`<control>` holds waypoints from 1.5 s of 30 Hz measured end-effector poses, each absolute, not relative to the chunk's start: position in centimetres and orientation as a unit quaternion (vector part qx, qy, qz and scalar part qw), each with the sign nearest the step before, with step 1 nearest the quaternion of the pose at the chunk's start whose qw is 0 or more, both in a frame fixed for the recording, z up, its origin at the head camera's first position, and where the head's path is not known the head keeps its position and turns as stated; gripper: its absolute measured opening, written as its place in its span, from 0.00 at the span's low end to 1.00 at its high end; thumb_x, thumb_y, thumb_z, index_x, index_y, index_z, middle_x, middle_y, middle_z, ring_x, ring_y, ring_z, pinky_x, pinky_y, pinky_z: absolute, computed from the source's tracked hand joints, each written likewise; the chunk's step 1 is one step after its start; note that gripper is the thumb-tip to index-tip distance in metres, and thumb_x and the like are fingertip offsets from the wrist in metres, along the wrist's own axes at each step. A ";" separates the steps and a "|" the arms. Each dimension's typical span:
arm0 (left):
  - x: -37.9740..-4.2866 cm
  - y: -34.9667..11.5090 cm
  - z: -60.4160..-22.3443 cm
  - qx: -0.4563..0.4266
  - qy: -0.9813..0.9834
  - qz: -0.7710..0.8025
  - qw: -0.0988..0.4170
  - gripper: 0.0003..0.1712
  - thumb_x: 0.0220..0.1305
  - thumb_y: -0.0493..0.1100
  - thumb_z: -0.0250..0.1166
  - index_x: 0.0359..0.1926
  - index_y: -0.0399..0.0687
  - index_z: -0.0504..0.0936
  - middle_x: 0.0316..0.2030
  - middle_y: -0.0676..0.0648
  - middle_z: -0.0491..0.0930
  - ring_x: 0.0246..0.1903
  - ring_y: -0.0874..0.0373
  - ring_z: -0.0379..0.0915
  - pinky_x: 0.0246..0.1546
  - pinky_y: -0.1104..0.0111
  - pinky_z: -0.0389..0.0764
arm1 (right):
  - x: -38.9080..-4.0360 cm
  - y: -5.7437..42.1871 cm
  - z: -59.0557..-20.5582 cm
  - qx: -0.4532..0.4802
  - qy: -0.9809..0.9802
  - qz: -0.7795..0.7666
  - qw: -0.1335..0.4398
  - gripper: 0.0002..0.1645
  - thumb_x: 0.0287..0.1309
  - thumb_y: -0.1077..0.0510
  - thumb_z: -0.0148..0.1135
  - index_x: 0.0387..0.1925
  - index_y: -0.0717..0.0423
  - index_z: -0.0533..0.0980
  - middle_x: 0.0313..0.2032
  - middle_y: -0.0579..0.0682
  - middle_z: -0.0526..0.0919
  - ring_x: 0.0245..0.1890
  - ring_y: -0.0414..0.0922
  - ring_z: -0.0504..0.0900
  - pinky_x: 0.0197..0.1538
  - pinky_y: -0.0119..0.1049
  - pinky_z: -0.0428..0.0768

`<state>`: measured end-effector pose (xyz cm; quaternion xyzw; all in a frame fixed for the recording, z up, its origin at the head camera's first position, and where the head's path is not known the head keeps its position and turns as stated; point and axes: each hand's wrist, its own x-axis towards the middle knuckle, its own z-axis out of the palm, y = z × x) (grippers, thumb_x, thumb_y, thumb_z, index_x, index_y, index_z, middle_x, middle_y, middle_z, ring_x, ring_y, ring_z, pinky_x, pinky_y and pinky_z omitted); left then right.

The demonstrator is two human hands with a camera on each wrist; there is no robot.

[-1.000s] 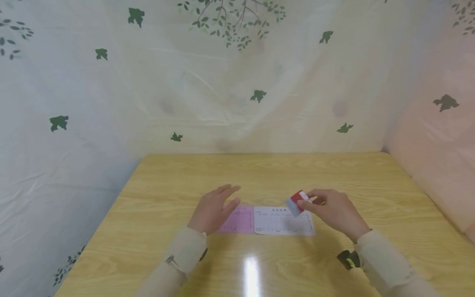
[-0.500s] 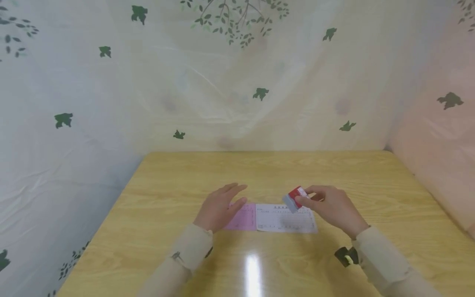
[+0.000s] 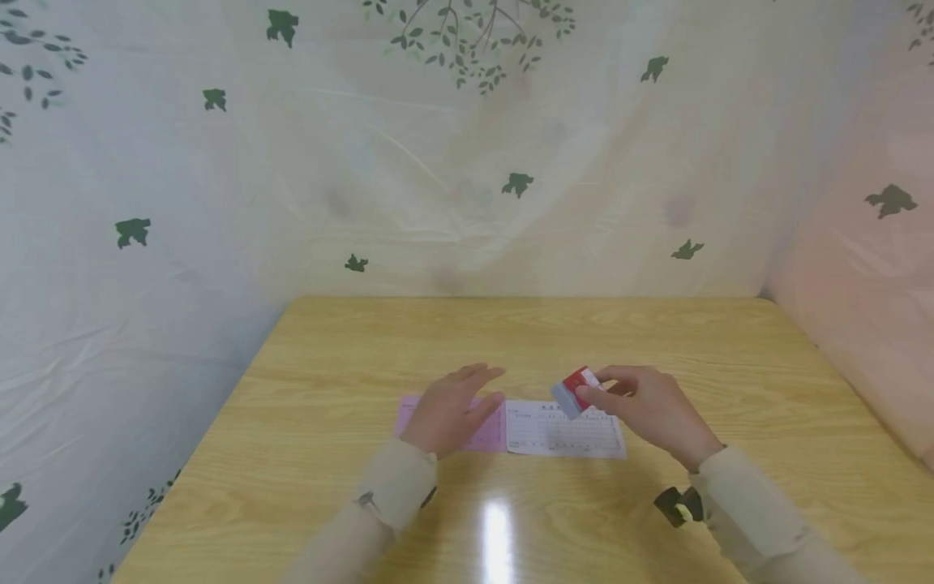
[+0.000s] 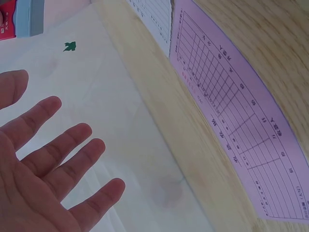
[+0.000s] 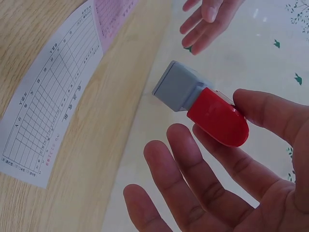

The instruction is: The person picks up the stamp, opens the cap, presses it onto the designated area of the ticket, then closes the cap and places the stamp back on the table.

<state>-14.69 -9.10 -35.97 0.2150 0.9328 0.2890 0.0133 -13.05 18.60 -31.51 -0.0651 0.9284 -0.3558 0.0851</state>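
My right hand [image 3: 660, 410] pinches a stamp [image 5: 219, 118] between thumb and index finger, the other fingers spread away from it. It has a rounded red handle and a square grey-blue end [image 5: 176, 87], which points toward my left hand. The stamp is held tilted above a white printed form [image 3: 569, 442]. A pink printed form [image 4: 236, 106] lies against the white one's left edge. Over that pink sheet hovers my left hand [image 3: 448, 412], holding nothing, its fingers apart and reaching toward the stamp. Part of the pink form is hidden behind this hand in the head view.
The forms lie on a wood-grain table [image 3: 350, 349]. Pale sheeting [image 3: 438, 219] printed with green birds and leaves surrounds its back and sides. A dark wrist device [image 3: 680, 507] sits under the right cuff, and a light reflection shows on the near tabletop.
My left hand has moved to the right, closer to the stamp, uncovering the left end of the pink form. The right hand keeps its grip on the stamp, nearly still.
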 end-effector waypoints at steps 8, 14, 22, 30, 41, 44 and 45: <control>-14.7 -8.4 -35.8 0.212 0.929 0.303 0.026 0.27 0.78 0.52 0.54 0.73 0.51 0.70 0.72 0.40 0.67 0.71 0.41 0.62 0.71 0.44 0.61 | -13.0 18.1 -31.6 -0.064 0.921 -0.374 0.086 0.30 0.65 0.34 0.63 0.54 0.52 0.83 0.42 0.51 0.87 0.43 0.50 0.81 0.40 0.46 0.77; -14.5 -8.1 -35.8 0.208 0.920 0.330 0.042 0.27 0.78 0.52 0.54 0.73 0.51 0.69 0.71 0.43 0.68 0.71 0.44 0.62 0.71 0.47 0.62 | -12.8 17.8 -31.7 -0.057 0.914 -0.391 0.090 0.32 0.65 0.33 0.62 0.56 0.52 0.82 0.42 0.50 0.87 0.41 0.47 0.83 0.41 0.47 0.78; -14.4 -7.7 -35.8 0.206 0.908 0.361 0.059 0.27 0.78 0.53 0.53 0.72 0.51 0.71 0.71 0.46 0.70 0.71 0.46 0.62 0.72 0.47 0.61 | -12.7 17.7 -32.0 -0.046 0.898 -0.426 0.099 0.34 0.66 0.33 0.62 0.61 0.53 0.78 0.46 0.51 0.87 0.45 0.49 0.83 0.43 0.48 0.79; -14.3 -7.4 -36.1 0.201 0.894 0.393 0.077 0.27 0.77 0.56 0.53 0.71 0.53 0.72 0.70 0.48 0.70 0.71 0.47 0.63 0.71 0.47 0.63 | -12.5 17.3 -32.4 -0.041 0.890 -0.444 0.090 0.33 0.65 0.35 0.63 0.61 0.52 0.79 0.47 0.51 0.87 0.45 0.49 0.84 0.45 0.47 0.78; -14.3 -7.0 -36.3 0.193 0.891 0.403 0.085 0.27 0.76 0.57 0.56 0.69 0.53 0.75 0.69 0.49 0.72 0.70 0.48 0.64 0.69 0.45 0.65 | -12.5 16.7 -32.9 -0.053 0.885 -0.457 0.075 0.29 0.66 0.36 0.63 0.58 0.50 0.81 0.44 0.48 0.88 0.43 0.46 0.83 0.47 0.49 0.77; -14.4 -6.9 -36.4 0.191 0.888 0.409 0.086 0.27 0.76 0.57 0.56 0.68 0.52 0.75 0.68 0.47 0.73 0.70 0.46 0.65 0.68 0.43 0.65 | -12.5 16.6 -33.0 -0.053 0.881 -0.463 0.079 0.29 0.66 0.36 0.63 0.59 0.50 0.80 0.44 0.49 0.88 0.45 0.48 0.84 0.47 0.49 0.77; -14.4 -6.8 -36.4 0.190 0.887 0.411 0.087 0.27 0.76 0.57 0.56 0.68 0.51 0.75 0.68 0.47 0.73 0.69 0.46 0.66 0.68 0.43 0.66 | -12.5 16.5 -33.0 -0.052 0.880 -0.465 0.081 0.29 0.66 0.36 0.63 0.58 0.50 0.80 0.45 0.49 0.88 0.45 0.49 0.84 0.47 0.49 0.77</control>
